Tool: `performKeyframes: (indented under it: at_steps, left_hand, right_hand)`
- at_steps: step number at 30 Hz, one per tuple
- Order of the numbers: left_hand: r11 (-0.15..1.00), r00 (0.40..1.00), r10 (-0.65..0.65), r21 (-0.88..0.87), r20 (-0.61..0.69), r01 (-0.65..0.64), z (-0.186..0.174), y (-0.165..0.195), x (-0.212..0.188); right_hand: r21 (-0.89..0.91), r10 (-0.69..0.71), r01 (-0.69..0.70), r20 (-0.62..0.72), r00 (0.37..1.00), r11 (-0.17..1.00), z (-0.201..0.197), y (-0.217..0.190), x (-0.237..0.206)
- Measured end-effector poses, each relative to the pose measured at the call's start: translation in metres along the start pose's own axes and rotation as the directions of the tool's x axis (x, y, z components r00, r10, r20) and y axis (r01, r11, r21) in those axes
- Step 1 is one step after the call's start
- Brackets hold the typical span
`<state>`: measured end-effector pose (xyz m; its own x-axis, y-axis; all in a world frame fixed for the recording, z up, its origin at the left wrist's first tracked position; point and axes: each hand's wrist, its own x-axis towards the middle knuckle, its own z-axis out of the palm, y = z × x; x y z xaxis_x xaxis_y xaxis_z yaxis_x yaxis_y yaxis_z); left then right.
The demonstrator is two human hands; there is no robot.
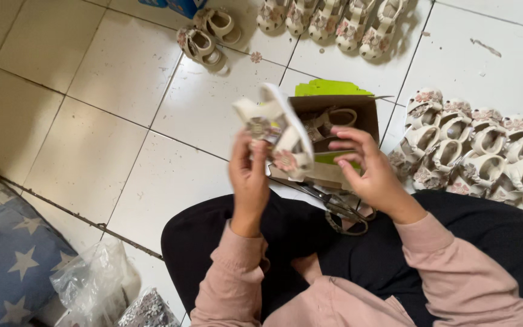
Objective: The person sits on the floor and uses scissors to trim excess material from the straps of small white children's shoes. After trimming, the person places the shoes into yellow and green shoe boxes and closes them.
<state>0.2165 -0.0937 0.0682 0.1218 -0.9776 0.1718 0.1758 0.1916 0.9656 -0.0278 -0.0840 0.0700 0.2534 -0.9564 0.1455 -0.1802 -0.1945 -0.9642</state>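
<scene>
Clamped in the left hand [249,175], a cream sandal [276,130] is held up over the lap, thumb and fingers closed on its flowered strap. Beside it the right hand [367,169] hovers with fingers loosely curled and apart, holding nothing that shows. Just behind the sandal stands an open cardboard box [358,112] with another sandal and green paper inside. Below the sandal, scissors [340,209] lie on the dark lap. Right of the box a dense cluster of finished-looking sandals [473,151] sits on the tiles; more are lined up [334,21] beyond it, suggesting much of the batch is handled. Whether the fingertips touch the sole is hidden.
</scene>
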Motion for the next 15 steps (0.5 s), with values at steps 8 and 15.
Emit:
performKeyframes:
  at_steps: [8,15]
  left_hand:
    - [0.611,0.788,-0.477,-0.498,0.389,0.615,0.043,-0.034,-0.017]
    - [0.868,0.925,-0.355,0.416,0.135,0.272,0.015,-0.025,0.025]
  right_hand:
    - [-0.523,-0.532,0.488,0.076,0.843,0.698,-0.015,-0.016,0.007]
    - [-0.538,-0.217,0.293,0.201,0.955,0.790,-0.064,-0.018,0.030]
